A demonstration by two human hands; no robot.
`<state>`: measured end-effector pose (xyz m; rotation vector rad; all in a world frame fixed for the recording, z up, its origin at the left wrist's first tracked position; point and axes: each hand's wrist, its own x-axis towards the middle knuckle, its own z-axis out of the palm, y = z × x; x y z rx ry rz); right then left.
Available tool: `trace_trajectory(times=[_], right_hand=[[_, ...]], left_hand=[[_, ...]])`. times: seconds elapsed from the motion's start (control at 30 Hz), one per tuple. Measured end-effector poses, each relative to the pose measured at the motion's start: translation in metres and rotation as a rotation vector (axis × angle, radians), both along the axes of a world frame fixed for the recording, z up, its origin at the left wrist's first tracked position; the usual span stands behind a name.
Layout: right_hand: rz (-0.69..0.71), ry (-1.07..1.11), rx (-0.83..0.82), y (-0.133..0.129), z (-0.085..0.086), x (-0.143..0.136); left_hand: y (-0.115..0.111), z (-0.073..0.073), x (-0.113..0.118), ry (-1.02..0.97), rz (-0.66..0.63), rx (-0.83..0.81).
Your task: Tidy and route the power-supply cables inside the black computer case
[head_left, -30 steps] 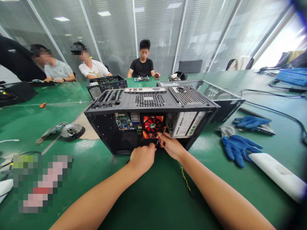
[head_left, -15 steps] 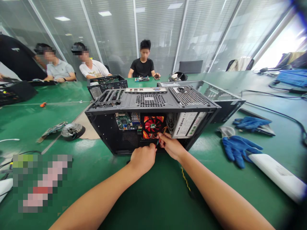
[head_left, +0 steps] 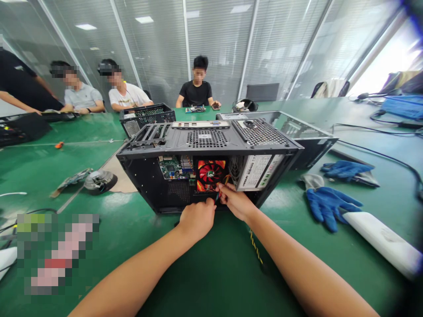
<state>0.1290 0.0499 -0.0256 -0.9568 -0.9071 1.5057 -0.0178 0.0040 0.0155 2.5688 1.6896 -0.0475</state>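
Note:
An open black computer case (head_left: 150, 189) lies before me, its open side facing me. Inside are a green motherboard (head_left: 172, 167), a red and black cooling fan (head_left: 211, 171) and a labelled power supply (head_left: 259, 171). Just below the fan, my right hand (head_left: 235, 200) pinches a bundle of thin coloured wires (head_left: 227, 178). Close against it, my left hand (head_left: 198, 218) is closed on the same wires at the case's lower edge. Their ends are hidden by my fingers. A twisted yellow and black cable (head_left: 255, 246) hangs down beside my right forearm.
Behind the case stands a second computer case (head_left: 310, 149). Blue gloves (head_left: 327, 204) and a white power strip (head_left: 380, 242) lie to the right. At left is a round metal-and-black cooler (head_left: 100, 181). Several people sit or stand across the green table (head_left: 132, 281).
My hands and the wires stay almost where they were. At far left, the standing person's arm has reached forward and down to the table.

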Motion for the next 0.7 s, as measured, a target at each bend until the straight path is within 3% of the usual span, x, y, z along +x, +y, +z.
trace_trajectory(times=[0.37, 0.7], right_hand=[[-0.021, -0.019, 0.002, 0.0004, 0.0024, -0.0024], [-0.02, -0.015, -0.006, 0.0009, 0.0005, -0.0013]], left_hand=[[0.0023, -0.0014, -0.0005, 0.008, 0.013, 0.051], [-0.0028, 0.0048, 0.0007, -0.013, 0.006, -0.007]])
